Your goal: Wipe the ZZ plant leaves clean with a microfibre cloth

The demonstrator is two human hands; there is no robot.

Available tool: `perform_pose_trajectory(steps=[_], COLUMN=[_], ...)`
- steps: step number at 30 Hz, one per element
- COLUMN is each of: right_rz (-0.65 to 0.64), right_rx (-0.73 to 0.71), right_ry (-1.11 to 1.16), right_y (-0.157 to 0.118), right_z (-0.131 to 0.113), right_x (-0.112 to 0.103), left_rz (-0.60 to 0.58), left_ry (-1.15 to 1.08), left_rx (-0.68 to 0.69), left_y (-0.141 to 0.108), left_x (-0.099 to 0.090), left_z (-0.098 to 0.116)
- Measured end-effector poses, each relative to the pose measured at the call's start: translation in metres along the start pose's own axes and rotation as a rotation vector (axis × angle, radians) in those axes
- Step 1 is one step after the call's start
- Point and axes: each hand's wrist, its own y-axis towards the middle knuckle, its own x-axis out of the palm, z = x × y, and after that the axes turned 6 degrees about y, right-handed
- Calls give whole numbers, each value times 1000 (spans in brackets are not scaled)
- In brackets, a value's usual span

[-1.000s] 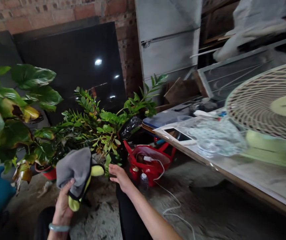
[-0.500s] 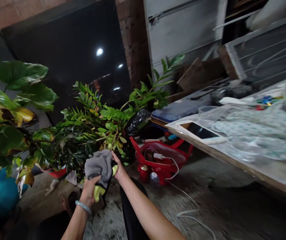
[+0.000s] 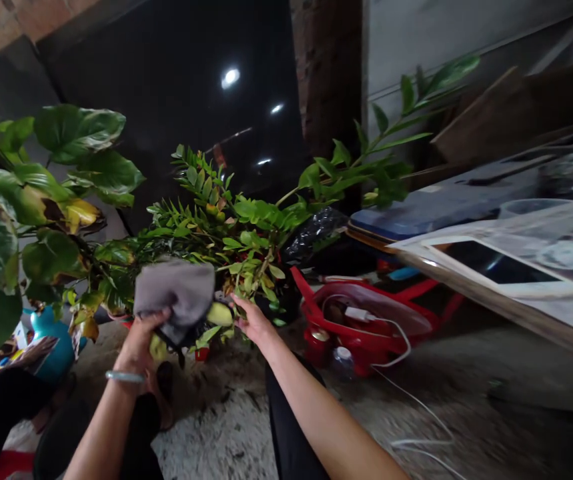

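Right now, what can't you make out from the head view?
All in the head view:
- Left hand: some fingers hidden by the soft grey cloth item with yellow-green parts.
- Right hand: fingertip contact with that item, lost to blur.
- Glossy red bag: lower contents, hidden by its wall and shadow.
- Thin white cable: far end, cut off by the bottom edge.

I can read no text, label, brand, number or sign on anything around me; the printed paper by the turquoise object (image 3: pixel 52 340) is too blurred
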Motion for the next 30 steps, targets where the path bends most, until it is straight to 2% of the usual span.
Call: perform_pose_trajectory(steps=[2, 3, 5, 8, 10, 11, 13, 15, 17, 18, 20, 22, 24, 26, 30], right_rz=[-15, -18, -16, -13, -17, -24, -47, -76, -91, -88, -75, -65, -63, -75, -105], right_rx=[9, 16, 28, 37, 43, 46, 51, 53, 48, 43, 34, 27, 24, 21, 17], right_ry=[15, 18, 18, 12, 10, 9, 8, 9, 7, 6, 4, 4, 0, -10, -28], right_y=[-1, -2, -2, -1, -1, -1, -2, -2, -3, -3, -3, -2, -2, -2, -4], right_z=[2, 3, 6, 11, 13, 13, 13, 13, 13, 14, 15, 16, 15, 12, 9], right_x=[-2, -4, -8, -14, -18, -20, -22, -22, -22, -22, -21, -22, -24, -25, -27], left_rz=[82, 129, 159, 57, -1, -3, 33, 109, 197, 228, 222, 139, 67, 65, 211], left_ry=[-68, -72, -20, 56, 36, 15, -49, -128, -151, -131, -33, 75, 122, 86, -120], left_rx=[69, 53, -90, -391, -450, -422, -261, -31, 100, 95, -36, -212, -315, -282, 102], left_y=[23, 32, 38, 20, 5, 1, 6, 24, 44, 50, 51, 40, 27, 22, 47], left_x=[6, 9, 11, 3, -4, -7, -9, -7, -5, -5, -8, -15, -23, -26, -18], left_z=[14, 12, -6, -40, -43, -35, -7, 22, 31, 26, 2, -25, -36, -22, 33])
